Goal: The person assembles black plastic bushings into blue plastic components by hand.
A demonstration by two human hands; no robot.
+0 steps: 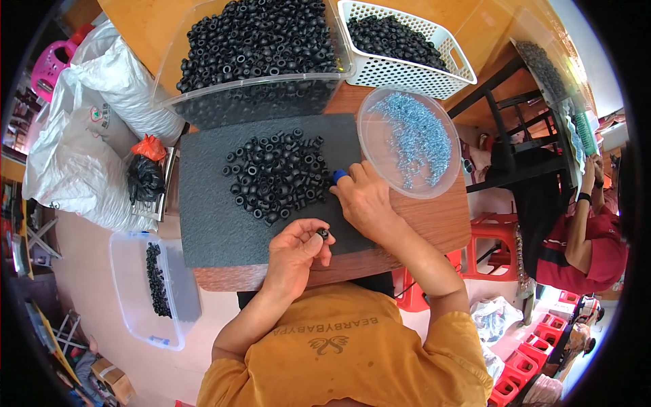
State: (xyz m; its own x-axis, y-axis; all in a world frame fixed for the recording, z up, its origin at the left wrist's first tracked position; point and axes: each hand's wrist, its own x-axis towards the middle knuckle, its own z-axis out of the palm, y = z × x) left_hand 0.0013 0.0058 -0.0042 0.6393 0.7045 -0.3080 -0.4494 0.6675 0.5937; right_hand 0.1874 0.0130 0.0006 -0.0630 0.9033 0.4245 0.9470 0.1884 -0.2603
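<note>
On the dark mat (210, 197) near the table's front edge, my left hand (293, 252) pinches one black rubber grommet (323, 234) between thumb and fingertips; it looks light, soft and grippy, best held by its rim. My right hand (366, 200) closes on a blue-tipped tool (339, 176), mostly hidden beneath my fingers, just beside the grommet pile (278, 175).

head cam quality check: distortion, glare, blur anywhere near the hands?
Head view: strong fisheye, the wooden table edge bows and black vignette fills the corners. Even daylight, soft shadows; mild glare on the clear plastic tub rim and the round clear lid of small blue-grey screws. Left hand, right hand and the pile of black rubber grommets on the dark mat are sharp.
</note>
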